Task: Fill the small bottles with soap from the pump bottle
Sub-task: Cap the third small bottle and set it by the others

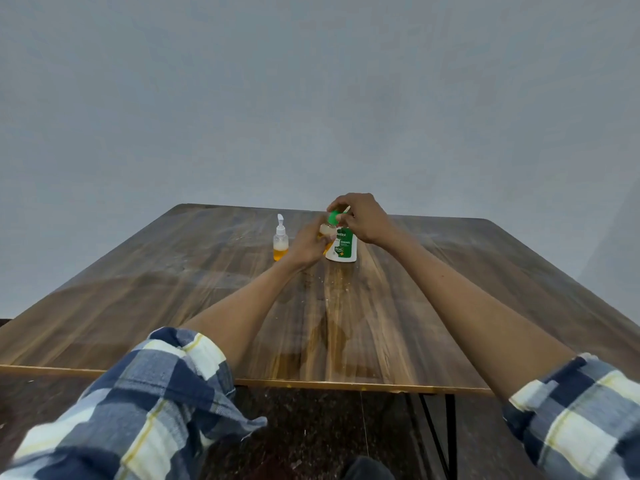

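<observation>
Two hands at frame centre: right hand (360, 218) closed over green pump (334, 217) of soap bottle (342, 244); left hand (309, 244) clamped on small bottle (326, 231) beside it. Second small bottle (280, 240) just left, on table (145, 306).

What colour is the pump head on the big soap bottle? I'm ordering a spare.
Green, on the white-and-green pump bottle; head view shows it.

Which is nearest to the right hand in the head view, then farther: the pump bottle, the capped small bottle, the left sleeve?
1. Pump bottle: under the right hand, touching.
2. Capped small bottle: standing apart, left of both hands.
3. Left sleeve: near the camera, bottom left.
</observation>
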